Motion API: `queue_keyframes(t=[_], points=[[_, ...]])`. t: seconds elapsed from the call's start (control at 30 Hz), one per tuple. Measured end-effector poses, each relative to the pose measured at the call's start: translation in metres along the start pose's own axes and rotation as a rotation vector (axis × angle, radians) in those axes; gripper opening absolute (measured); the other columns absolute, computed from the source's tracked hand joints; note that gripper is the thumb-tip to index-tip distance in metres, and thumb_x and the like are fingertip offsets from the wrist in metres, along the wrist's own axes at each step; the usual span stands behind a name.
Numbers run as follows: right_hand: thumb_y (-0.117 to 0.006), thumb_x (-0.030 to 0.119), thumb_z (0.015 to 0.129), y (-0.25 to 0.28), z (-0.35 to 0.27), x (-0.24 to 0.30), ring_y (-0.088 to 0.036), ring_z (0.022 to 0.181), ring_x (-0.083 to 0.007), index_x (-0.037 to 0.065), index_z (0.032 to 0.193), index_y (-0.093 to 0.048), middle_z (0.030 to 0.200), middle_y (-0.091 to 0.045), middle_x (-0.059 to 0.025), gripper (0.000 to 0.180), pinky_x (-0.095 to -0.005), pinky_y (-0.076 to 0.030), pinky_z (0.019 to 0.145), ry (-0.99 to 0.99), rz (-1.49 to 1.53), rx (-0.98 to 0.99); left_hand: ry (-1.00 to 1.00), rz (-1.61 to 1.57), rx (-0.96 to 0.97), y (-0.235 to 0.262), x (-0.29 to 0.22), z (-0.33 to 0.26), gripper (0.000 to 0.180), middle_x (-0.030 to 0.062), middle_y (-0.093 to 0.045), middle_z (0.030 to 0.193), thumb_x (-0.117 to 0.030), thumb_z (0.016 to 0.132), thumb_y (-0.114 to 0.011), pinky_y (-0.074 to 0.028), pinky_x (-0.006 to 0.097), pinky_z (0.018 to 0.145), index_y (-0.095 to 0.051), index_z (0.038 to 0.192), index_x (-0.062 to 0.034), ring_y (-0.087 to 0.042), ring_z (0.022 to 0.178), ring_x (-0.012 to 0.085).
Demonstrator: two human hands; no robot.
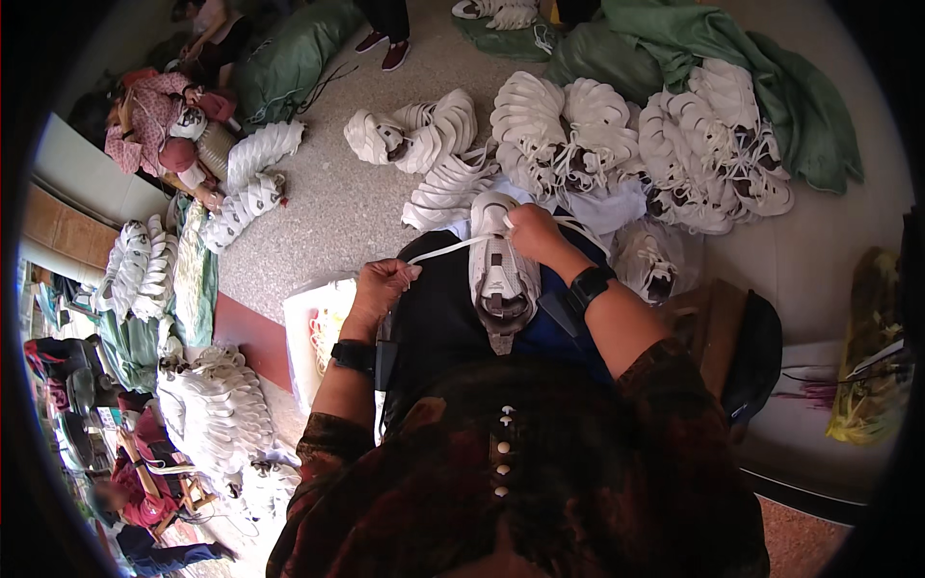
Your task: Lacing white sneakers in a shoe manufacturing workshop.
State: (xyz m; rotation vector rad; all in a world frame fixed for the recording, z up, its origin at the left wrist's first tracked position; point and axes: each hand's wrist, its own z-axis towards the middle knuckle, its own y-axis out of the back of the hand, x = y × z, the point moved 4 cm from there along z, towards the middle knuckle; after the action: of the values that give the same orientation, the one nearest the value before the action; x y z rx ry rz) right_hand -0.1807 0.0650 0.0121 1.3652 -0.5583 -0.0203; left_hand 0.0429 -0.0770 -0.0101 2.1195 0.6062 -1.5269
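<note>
A white sneaker [489,262] with a dark grey lining rests on my lap, its toe pointing away from me and its heel toward me. My left hand [383,287] is closed in a pinch on the end of a white shoelace [445,250], which stretches taut across to the front of the shoe. At the lacing area my right hand [536,234] has its fingers pressed together over the shoe, pinching lace there. Another length of lace loops out past the right wrist. Exactly what lies between the right fingertips is partly hidden.
Rows of stacked white sneakers [528,130] lie beyond my knees. Green sacks [776,106] stand behind them. A plastic-lined container [306,323] with laces is by my left arm. A wooden stool [703,323] is at right. Other people [154,116] sit at left among more shoes.
</note>
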Motion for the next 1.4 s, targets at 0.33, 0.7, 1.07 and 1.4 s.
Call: queue_keyframes(t=[0.33, 0.7, 1.07, 1.4], points=[[-0.059, 0.008, 0.067, -0.016, 0.005, -0.025, -0.060, 0.068, -0.0353, 0.000, 0.068, -0.056, 0.069, -0.057, -0.0205, 0.008, -0.0444, -0.047, 0.061, -0.190, 0.271, -0.235, -0.022, 0.004, -0.020, -0.001, 0.008, -0.006, 0.019, -0.0054, -0.052, 0.057, -0.022, 0.079, -0.069, -0.030, 0.018, 0.045, -0.063, 0.070, -0.0069, -0.041, 0.048, 0.0025], [-0.060, 0.011, 0.072, -0.017, -0.014, -0.007, -0.058, 0.068, -0.0362, 0.002, 0.068, -0.051, 0.068, -0.058, -0.0180, 0.013, -0.0448, -0.045, 0.061, -0.101, 0.127, -0.264, 0.019, -0.083, -0.044, 0.004, 0.017, -0.013, 0.022, -0.0051, -0.049, 0.056, -0.026, 0.079, -0.069, -0.030, 0.018, 0.045, -0.061, 0.069, -0.0083, -0.040, 0.047, 0.0033], [-0.058, 0.010, 0.071, -0.014, -0.022, -0.001, -0.059, 0.071, -0.0333, 0.003, 0.073, -0.056, 0.068, -0.058, -0.0175, 0.007, -0.0442, -0.047, 0.061, -0.235, 0.086, -0.339, -0.118, 0.161, 0.123, -0.046, -0.036, -0.004, 0.015, -0.0011, -0.055, 0.058, -0.014, 0.079, -0.068, -0.038, 0.020, 0.046, -0.060, 0.074, -0.0019, -0.047, 0.051, 0.0044], [-0.059, 0.003, 0.064, -0.002, -0.030, 0.008, -0.057, 0.075, -0.0375, 0.001, 0.073, -0.059, 0.076, -0.060, -0.0195, 0.009, -0.0426, -0.047, 0.068, -0.094, 0.078, -0.233, -0.685, 0.547, -0.079, -0.138, -0.050, 0.031, 0.006, 0.0184, -0.059, 0.068, -0.011, 0.075, -0.059, -0.049, 0.039, 0.058, -0.058, 0.078, -0.0048, -0.060, 0.066, 0.0362]])
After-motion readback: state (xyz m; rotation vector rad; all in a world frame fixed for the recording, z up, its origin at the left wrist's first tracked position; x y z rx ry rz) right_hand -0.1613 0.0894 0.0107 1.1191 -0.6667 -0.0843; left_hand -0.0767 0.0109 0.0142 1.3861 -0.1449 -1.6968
